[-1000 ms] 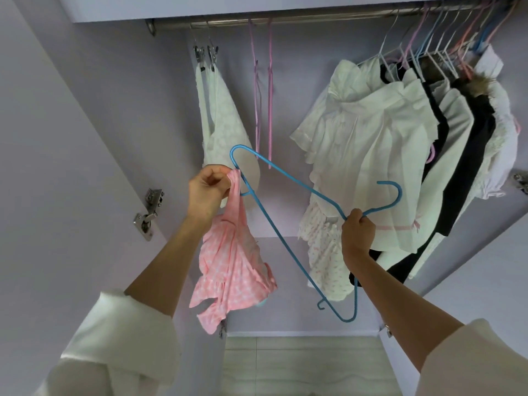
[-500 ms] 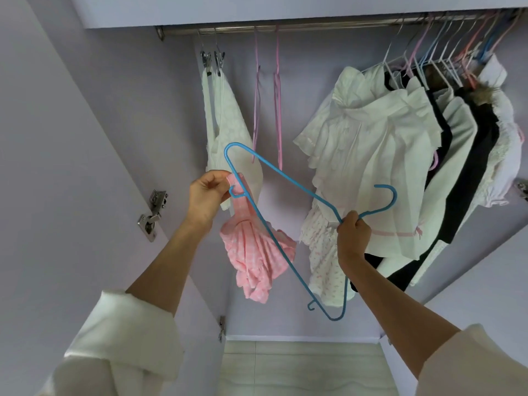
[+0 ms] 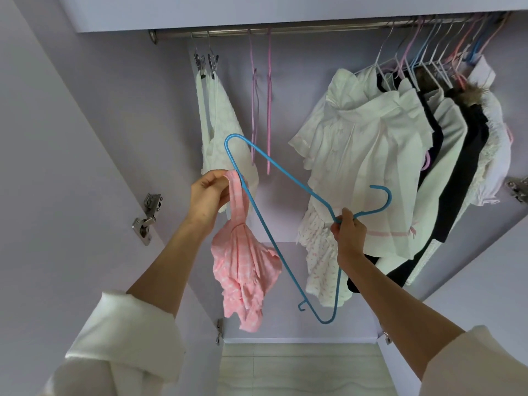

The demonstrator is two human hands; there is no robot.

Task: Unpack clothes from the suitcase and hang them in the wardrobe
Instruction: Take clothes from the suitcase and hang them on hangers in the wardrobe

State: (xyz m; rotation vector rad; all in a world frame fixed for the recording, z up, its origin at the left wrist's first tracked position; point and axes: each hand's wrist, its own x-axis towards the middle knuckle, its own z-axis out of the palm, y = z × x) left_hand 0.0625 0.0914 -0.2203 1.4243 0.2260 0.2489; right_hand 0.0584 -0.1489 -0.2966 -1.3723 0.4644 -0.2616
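A pink checked garment hangs bunched from my left hand, which pinches its strap at the top. My right hand grips a blue wire hanger at its neck, just below the hook. The hanger is tilted, one shoulder end up by my left hand, the other end pointing down. The garment's strap lies against the hanger's long bar near my left fingers. Whether the strap is looped over the hanger end I cannot tell. The wardrobe rail runs across the top. The suitcase is out of view.
A white garment hangs on clip hangers at the rail's left. Two empty pink hangers hang beside it. White and black clothes crowd the rail's right side. Door hinges sit on the left panel.
The pink garment has swung back down and left below my left hand. The hanger's upper end sits a little higher against the strap. My right hand keeps its grip.
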